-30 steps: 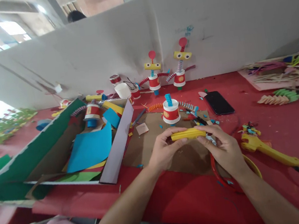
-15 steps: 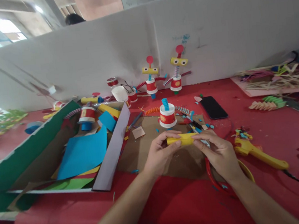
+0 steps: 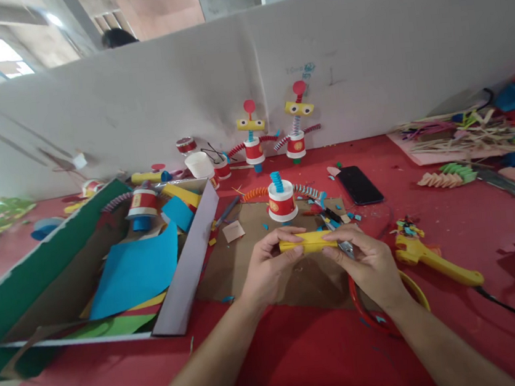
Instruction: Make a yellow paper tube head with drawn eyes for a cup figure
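Left hand [image 3: 266, 266] and right hand [image 3: 367, 261] pinching the ends of a folded yellow paper strip [image 3: 307, 242], over flat brown cardboard [image 3: 256, 261], red cloth-covered surface [image 3: 427, 211], paper-cup figure [image 3: 281, 199] behind

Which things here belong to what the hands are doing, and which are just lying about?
In use: left hand, right hand, both gripping the yellow paper roll; cardboard sheet beneath them; headless cup figure just beyond.
Lying about: phone, yellow glue gun, two finished figures by the wall, box of coloured paper.
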Available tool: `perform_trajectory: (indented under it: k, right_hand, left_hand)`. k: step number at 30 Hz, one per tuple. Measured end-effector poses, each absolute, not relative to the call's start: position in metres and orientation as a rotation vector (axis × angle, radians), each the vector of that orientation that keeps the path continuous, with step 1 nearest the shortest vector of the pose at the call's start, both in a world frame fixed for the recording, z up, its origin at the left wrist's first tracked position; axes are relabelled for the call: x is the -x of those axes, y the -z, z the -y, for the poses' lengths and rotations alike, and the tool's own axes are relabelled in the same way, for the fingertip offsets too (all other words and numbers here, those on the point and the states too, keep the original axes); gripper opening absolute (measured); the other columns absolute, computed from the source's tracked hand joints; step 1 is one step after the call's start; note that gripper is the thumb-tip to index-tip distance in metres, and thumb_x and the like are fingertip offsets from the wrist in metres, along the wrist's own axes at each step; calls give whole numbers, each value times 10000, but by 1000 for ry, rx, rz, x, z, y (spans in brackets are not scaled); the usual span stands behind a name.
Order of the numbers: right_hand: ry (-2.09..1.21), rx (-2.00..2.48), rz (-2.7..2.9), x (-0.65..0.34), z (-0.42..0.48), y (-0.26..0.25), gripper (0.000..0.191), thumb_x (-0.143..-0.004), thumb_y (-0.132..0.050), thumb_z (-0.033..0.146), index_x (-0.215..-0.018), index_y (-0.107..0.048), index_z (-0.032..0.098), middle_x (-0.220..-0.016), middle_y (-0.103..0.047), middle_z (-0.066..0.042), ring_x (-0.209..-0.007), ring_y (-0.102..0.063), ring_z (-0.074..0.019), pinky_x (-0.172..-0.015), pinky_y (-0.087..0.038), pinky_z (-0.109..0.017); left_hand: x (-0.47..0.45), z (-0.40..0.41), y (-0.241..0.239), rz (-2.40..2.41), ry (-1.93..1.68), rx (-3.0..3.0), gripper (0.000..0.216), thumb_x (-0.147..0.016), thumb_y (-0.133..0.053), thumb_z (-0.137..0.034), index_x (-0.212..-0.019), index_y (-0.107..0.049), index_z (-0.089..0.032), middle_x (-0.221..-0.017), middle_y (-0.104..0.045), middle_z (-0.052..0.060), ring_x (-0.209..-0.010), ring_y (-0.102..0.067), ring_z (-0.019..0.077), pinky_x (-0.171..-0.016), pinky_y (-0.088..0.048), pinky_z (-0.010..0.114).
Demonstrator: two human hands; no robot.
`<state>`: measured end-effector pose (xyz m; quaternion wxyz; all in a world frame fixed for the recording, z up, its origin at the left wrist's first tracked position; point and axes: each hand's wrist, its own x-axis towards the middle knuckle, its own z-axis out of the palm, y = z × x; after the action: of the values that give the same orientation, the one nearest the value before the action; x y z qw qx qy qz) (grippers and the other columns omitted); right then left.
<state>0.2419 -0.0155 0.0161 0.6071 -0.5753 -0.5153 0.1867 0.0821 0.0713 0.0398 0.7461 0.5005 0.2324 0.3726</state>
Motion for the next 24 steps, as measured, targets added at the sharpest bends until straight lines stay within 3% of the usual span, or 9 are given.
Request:
perform_trajectory:
  k: [15,20,24]
  right_hand:
    - [-416,1307,1138,-239,15,-20,97,-788,-694,229,-870,-722,274,-856,-705,-8,-825,-650,-192,-772,-521,-336]
    - [-237,1303,1227,-240,16,-17,128,-799,-683,197,-866,-725,297,-837,-702,2,-823,-640,-186,-777,-507,-331]
    - [-320,1322,1250,-238,20,-13,268,-830,-658,233,-1085,-660,314,-1000,-698,-22,-914,-640,-194,-849,-489,-354]
  left_hand:
    - [-78,-75,-41,-464,-859,-1336,75,-786,-699,-238,-823,-727,-179,-1112,-640,92,-1009,-583,209,-854,-449,307]
    - [-79,-74,-42,-499,-805,-1217,433,-739,-746,-261,-1162,-651,-256,-1179,-615,76,-959,-586,193,-790,-474,286]
    - [-80,-75,-43,-548,-761,-1213,262,-713,-763,-254,-960,-726,-176,-1068,-640,80,-894,-593,167,-744,-467,251]
